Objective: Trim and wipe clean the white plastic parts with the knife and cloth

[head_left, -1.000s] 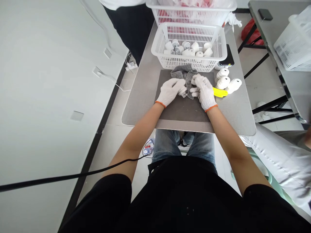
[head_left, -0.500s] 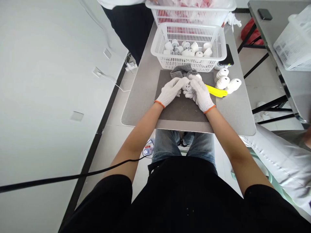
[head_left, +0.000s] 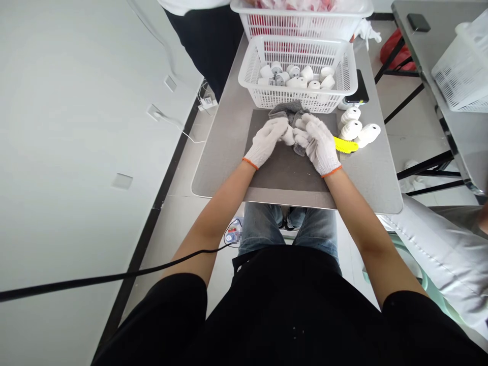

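Note:
My left hand [head_left: 267,140], in a white knitted glove with an orange cuff, is closed round a small white rounded plastic piece [head_left: 288,136], part of it hidden by the fingers. Close beside it, my right hand [head_left: 318,142], gloved the same way, has its fingers curled on a grey cloth [head_left: 286,109]. The cloth stretches behind both hands, and an end of it hangs out below the right fingers. Just right of that hand lies a yellow-handled tool [head_left: 346,146], partly covered by the glove. All this is over a dark mat [head_left: 284,173].
Behind the mat stands a white basket [head_left: 297,94] with several white plastic pieces. A second basket [head_left: 305,23] with red and white bags is behind it. Several white rounded pieces [head_left: 351,129] and a black phone [head_left: 360,89] lie at the right. Another person's dark trousers [head_left: 202,46] show back left.
Both hands were together round the white piece, its holed face showing. They have moved slightly apart: the piece is now in the left hand, and the right has shifted right with the cloth.

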### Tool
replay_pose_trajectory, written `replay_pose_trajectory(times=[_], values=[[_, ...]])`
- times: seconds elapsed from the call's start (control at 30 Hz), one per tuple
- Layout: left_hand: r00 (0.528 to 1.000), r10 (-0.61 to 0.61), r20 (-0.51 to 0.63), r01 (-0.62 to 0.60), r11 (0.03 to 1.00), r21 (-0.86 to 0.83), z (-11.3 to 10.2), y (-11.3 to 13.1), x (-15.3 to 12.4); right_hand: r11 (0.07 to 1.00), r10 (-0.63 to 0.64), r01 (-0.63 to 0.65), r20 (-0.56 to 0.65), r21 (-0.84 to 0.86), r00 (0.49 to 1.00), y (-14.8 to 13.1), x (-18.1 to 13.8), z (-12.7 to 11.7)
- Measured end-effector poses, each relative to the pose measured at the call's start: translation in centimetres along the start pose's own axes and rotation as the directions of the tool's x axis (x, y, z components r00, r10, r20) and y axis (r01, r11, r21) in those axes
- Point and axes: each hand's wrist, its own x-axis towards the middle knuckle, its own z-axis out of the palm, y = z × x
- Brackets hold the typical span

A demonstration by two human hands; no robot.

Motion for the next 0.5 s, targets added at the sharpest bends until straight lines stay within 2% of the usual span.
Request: replay_pose_trajectory(times=[0.1, 0.23, 0.37, 0.5], values=[[0.992, -0.09, 0.088, 0.092, 0.996, -0.018, 0.0, 0.5, -0.4, 0.999, -0.049, 0.049, 0.008, 0.024, 0.999, 0.2, 0.5, -0.4], [0.991, -0.072, 0.11, 0.063, 0.995, 0.082, 0.2, 2.2, -1.2, 0.989, -0.139, 0.138, 0.007, 0.053, 0.99, 0.7, 1.2, -1.2], [0.994, -0.023, 0.11, -0.009, 0.957, 0.289, 0.6, 3.8, -2.0, 0.981, -0.188, 0.189, 0.017, -0.051, 0.982, 1.2, 1.7, -1.8], [0.998, -0.05, 0.046, 0.037, 0.965, 0.26, 0.8, 3.5, -1.7, 0.958, -0.208, 0.217, 0.07, -0.187, 0.976, 1.9, 2.1, -2.2]])
